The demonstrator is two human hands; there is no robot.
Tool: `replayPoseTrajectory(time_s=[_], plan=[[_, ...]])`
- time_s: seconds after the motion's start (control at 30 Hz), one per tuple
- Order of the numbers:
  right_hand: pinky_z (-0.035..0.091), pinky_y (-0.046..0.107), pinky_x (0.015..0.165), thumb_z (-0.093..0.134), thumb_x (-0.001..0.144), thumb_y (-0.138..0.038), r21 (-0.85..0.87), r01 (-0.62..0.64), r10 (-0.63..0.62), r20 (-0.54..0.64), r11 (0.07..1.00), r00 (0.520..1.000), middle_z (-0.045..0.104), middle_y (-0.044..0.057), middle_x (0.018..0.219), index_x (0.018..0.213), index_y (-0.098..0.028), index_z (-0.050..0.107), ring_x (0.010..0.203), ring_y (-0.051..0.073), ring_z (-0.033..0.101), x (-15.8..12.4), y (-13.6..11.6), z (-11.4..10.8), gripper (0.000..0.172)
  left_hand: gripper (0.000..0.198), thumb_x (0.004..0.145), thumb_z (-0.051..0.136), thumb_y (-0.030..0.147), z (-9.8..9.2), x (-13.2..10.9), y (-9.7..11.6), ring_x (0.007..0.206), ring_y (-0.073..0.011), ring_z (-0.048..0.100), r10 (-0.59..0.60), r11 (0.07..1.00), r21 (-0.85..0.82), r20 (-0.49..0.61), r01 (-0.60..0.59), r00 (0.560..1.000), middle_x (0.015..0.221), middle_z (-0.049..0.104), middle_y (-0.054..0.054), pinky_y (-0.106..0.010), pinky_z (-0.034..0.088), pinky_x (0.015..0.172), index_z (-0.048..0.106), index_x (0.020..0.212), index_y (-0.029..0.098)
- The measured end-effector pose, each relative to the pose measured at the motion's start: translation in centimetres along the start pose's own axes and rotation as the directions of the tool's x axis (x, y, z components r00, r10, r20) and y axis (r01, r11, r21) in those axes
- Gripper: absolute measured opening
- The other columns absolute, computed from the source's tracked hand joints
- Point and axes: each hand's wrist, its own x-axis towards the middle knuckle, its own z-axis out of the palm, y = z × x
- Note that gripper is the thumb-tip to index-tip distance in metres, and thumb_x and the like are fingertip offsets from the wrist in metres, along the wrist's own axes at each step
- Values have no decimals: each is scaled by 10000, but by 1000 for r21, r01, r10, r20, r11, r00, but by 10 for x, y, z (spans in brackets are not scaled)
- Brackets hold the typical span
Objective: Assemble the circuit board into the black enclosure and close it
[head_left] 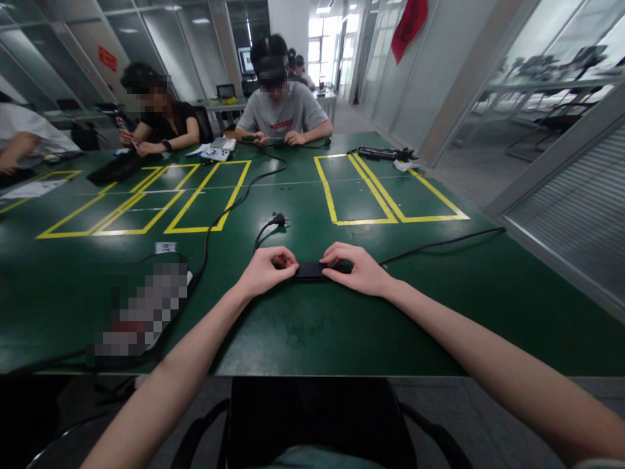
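Observation:
A flat black power adapter lies on the green table just in front of me. My left hand grips its left end with curled fingers. My right hand rests over its right end, fingers bent and pressing on it. A black cable runs from under my right hand off to the right. A second black cord ends in a plug lying a little beyond my hands.
Yellow tape rectangles mark the table. A long black cable snakes leftward past a blurred-out object. Two people sit across the table, each with hands on small devices; another person's arm shows at far left. A black tool lies far right.

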Motion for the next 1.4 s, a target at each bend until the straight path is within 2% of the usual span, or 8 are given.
replayPoseTrajectory(time_s=[0.2, 0.37, 0.43, 0.53, 0.73, 0.93, 1.13, 1.4], plan=[[536, 329, 771, 647, 909, -325, -47, -21, 21, -2, 999, 1000, 687, 64, 923, 763, -209, 639, 832, 192, 662, 1, -2, 4, 187, 168, 844, 677, 319, 6, 3, 0, 681, -137, 610, 85, 993, 85, -16, -83, 996, 768, 695, -27, -236, 482, 634, 726, 791, 167], [543, 386, 859, 709, 877, -346, -167, 130, -118, 81, 977, 990, 690, 104, 1067, 981, -195, 640, 967, 241, 665, 0, 3, 10, 196, 194, 932, 591, 286, 10, 2, -2, 746, -158, 646, 215, 946, 244, 23, -214, 976, 831, 723, -44, -269, 498, 694, 709, 824, 175], [548, 409, 881, 761, 832, -333, -204, 174, -152, 121, 963, 981, 686, 121, 1106, 1060, -191, 629, 1017, 265, 657, -1, 7, 10, 299, 176, 937, 610, 317, 8, -1, -3, 808, -178, 670, 259, 913, 311, 60, -264, 964, 882, 737, -50, -296, 520, 751, 701, 867, 183], [552, 411, 872, 724, 867, -296, -247, 171, -141, 135, 954, 981, 696, 119, 1086, 1097, -194, 629, 1000, 263, 660, 0, 9, 9, 270, 286, 819, 760, 395, 5, -4, -3, 908, -224, 687, 311, 854, 387, 158, -349, 937, 1004, 738, -70, -337, 545, 811, 680, 995, 185], [529, 383, 821, 555, 987, -319, -365, 157, -100, 170, 918, 980, 710, 122, 997, 1074, -165, 642, 912, 248, 657, 3, -2, 7, 198, 379, 859, 677, 231, 9, -1, 1, 930, -233, 680, 334, 722, 543, 269, -429, 903, 1052, 746, -81, -352, 531, 820, 644, 1233, 174], [477, 365, 776, 574, 993, -421, -518, 270, -121, 303, 812, 945, 714, 126, 957, 1053, -148, 654, 876, 260, 640, 5, -12, 5, 290, 304, 981, 603, 400, 8, 0, 5, 899, -231, 662, 364, 664, 556, 343, -500, 866, 984, 758, -85, -352, 494, 806, 684, 1153, 163], [413, 335, 738, 499, 1037, -470, -592, 320, -142, 327, 740, 934, 708, 105, 865, 1010, -154, 678, 813, 234, 625, 6, -10, 1, 364, 333, 1008, 555, 449, 6, -1, 8, 828, -214, 635, 384, 669, 532, 350, -519, 855, 864, 707, -77, -322, 481, 755, 709, 1046, 156], [435, 327, 733, 413, 1042, -593, -531, 359, -207, 325, 767, 923, 725, 104, 901, 1018, -154, 699, 827, 232, 642, 11, -4, -13, 525, 348, 1008, 553, 457, 2, 0, 6, 804, -200, 635, 419, 701, 501, 287, -508, 861, 890, 702, -72, -302, 494, 719, 710, 1106, 164]])
